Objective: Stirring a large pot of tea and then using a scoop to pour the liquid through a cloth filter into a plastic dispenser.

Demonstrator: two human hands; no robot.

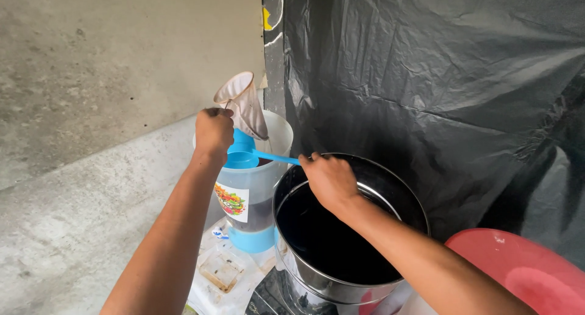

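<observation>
My left hand [213,132] is closed on the wire handle of a stained cloth strainer [244,105], held tilted over a clear plastic jug [256,187] with a blue base and a fruit sticker. My right hand [329,178] grips the handle of a blue plastic ladle [244,155] whose bowl sits at the jug's mouth, under the strainer. Dark liquid shows low in the jug. Just right of the jug stands a large steel pot [317,272] filled with dark liquid, and my right forearm crosses above it.
A black plastic sheet [439,77] hangs behind the pot. A red plastic basin [524,272] sits at the lower right. A clear plastic lid or tray [222,269] lies in front of the jug. Bare concrete ledge and wall [91,108] lie to the left.
</observation>
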